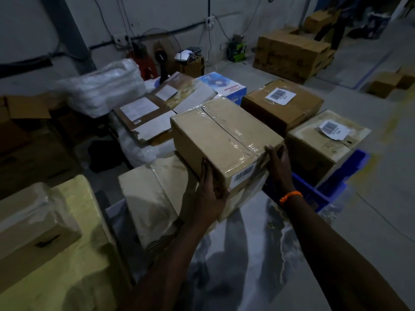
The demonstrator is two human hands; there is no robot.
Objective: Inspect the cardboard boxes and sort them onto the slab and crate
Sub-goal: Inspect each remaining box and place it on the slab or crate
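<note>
A taped tan cardboard box (224, 135) with a barcode label on its near face is held between both hands at the centre of the view. My left hand (210, 194) grips its near left lower corner. My right hand (279, 167), with an orange band at the wrist, presses flat against its near right side. The box is above a pale flat box (152, 194) lying on the marbled slab (242, 254). A blue crate (332, 187) stands to the right and holds a labelled cardboard box (323, 142).
Another labelled brown box (283, 102) sits behind the crate, a blue-and-white printed box (222, 84) beyond it. Flat torn cartons (157, 113) and plastic-wrapped bundles (101, 90) lie to the left. A yellowish wrapped box (56, 243) is at near left. Stacked boxes (292, 55) stand far right.
</note>
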